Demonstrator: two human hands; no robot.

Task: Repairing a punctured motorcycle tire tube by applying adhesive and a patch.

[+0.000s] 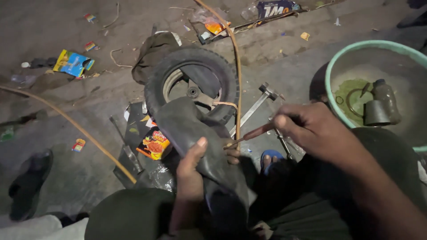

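Note:
A black rubber inner tube [189, 126] is draped over my lap, and my left hand [192, 171] grips it with the thumb on top. My right hand [311, 129] holds a thin reddish-handled tool [249, 134] whose tip rests against the tube near my left fingers. Just beyond the tube a small black tyre on its wheel rim [191, 84] lies flat on the concrete ground.
A green basin [338, 62] of murky water with a bottle [386, 100] and a small cup stands at the right. An orange hose [237, 66] runs past the tyre. A hammer-like metal tool [255, 106], tyre levers, snack wrappers and litter lie around. A dark shoe [29, 184] sits far left.

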